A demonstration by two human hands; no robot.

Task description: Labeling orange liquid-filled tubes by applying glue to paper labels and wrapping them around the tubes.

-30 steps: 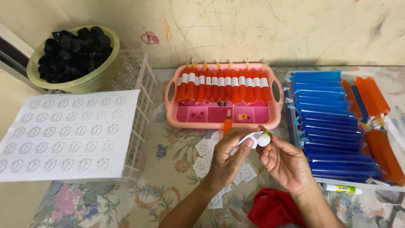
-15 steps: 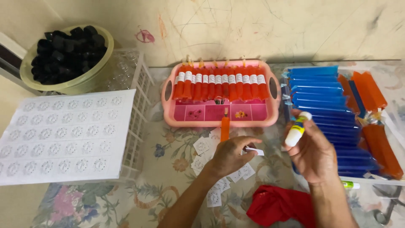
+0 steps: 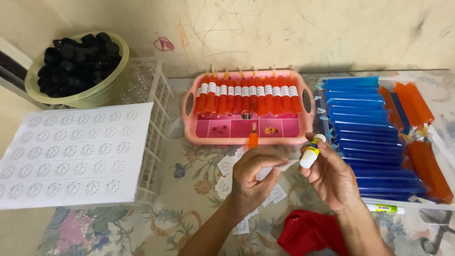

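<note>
My left hand [image 3: 253, 178] holds an orange ice-pop tube [image 3: 253, 139] upright, with a small white paper label [image 3: 283, 165] pinched at its fingertips. My right hand [image 3: 332, 178] grips a white glue stick [image 3: 311, 151] with a yellow band, its tip close to the label. Both hands hover over the flowered tablecloth, just in front of a pink tray [image 3: 246, 135] with a row of labelled orange tubes. Small cut labels [image 3: 227, 166] lie scattered under my hands.
A sheet of uncut labels [image 3: 71, 154] lies on a white wire rack [image 3: 159, 123] at the left. A bowl of black caps [image 3: 76, 66] stands behind it. At the right a tray holds blue and orange tubes [image 3: 374, 137]. A red cloth [image 3: 308, 234], another glue stick [image 3: 386, 208] and scissors [image 3: 433, 244] lie near.
My right hand has come down and inward, bringing the glue stick close to the label. My left hand stays put with the orange tube and label.
</note>
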